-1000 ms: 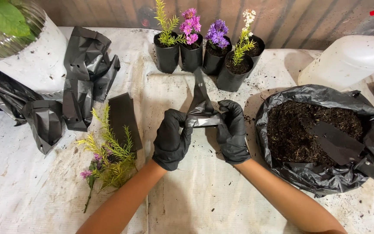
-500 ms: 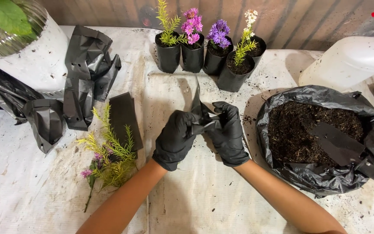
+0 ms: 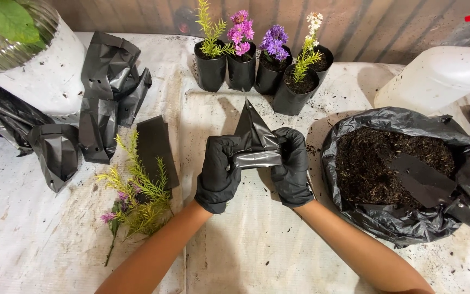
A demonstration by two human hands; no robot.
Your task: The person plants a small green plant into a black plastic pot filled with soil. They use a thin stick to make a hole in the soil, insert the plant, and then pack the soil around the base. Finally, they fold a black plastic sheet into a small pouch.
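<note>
Both my gloved hands, left hand [image 3: 218, 174] and right hand [image 3: 294, 166], clench a black plastic grow bag [image 3: 254, 142] above the desk [image 3: 246, 256], fingers seemingly folding its rim, beside the soil sack [image 3: 403, 174] so filling is handy.

The trowel [image 3: 436, 188] has its handle cut off by the right edge; the spray bottle [image 3: 436, 76] runs out of frame at the top right; the big white pot [image 3: 39, 76] is cropped at the top left; the black plastic bag [image 3: 254, 141] hides both hands' fingertips; both forearms leave by the bottom edge
</note>
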